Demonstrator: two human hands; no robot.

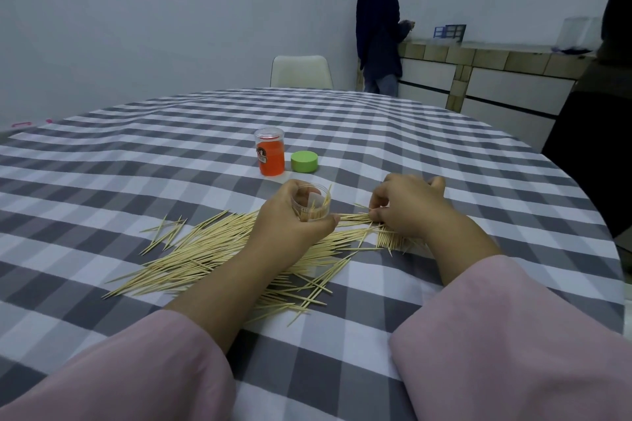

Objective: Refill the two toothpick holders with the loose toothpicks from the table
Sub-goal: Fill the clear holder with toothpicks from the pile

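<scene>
- Your left hand (301,215) grips the clear toothpick holder (311,203) near the middle of the worktop (136,154), fingers curled round its wall, its open mouth tipped a little toward your right hand (407,207). A few toothpicks already stand inside it.
- Your right hand is just beside the holder, on the side toward the right edge of the worktop. Its thumb and fingertips pinch a small bunch of toothpicks that lies flat on the cloth; the other fingers are loosely curled over them.
- The pinched bunch points its long axis roughly at the holder, the nearer tips almost touching your left thumb. My judgement: the coming move turns on lifting that bunch and standing it up so the tips drop into the mouth, and your right hand is the one placed to do it.
- The loose toothpicks (212,249) spread in a wide fan from under both wrists toward the near left edge, most lying along one slant, so much is left to gather.
- The orange holder (270,154) stands upright farther toward the far edge, apparently open, with a green lid (304,161) just beside it; both are untouched.
</scene>
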